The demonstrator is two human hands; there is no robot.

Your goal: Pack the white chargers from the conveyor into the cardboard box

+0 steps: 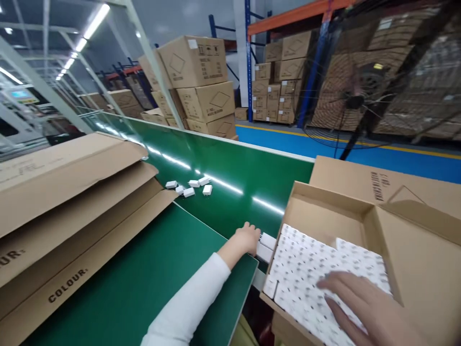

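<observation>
My left hand (pixel 248 239) reaches over the green conveyor, its fingers curled against the left end of a few small white boxes (pixel 266 247) beside the carton. Its thumb is hidden. My right hand (pixel 370 305), blurred by motion, hovers over the open cardboard carton (pixel 333 209) with its fingers apart and nothing visible in them. Rows of small white boxes with dark print (pixel 302 269) fill the near part of that carton. A bare cardboard strip shows at its far side.
Flattened cartons (pixel 82 192) lie stacked on the green table (pixel 137 269) at left. Several loose white pieces (pixel 189 192) lie on the conveyor (pixel 230 206). A large fan (pixel 355 101) stands at the right, with stacked cartons (pixel 201 62) beyond the conveyor.
</observation>
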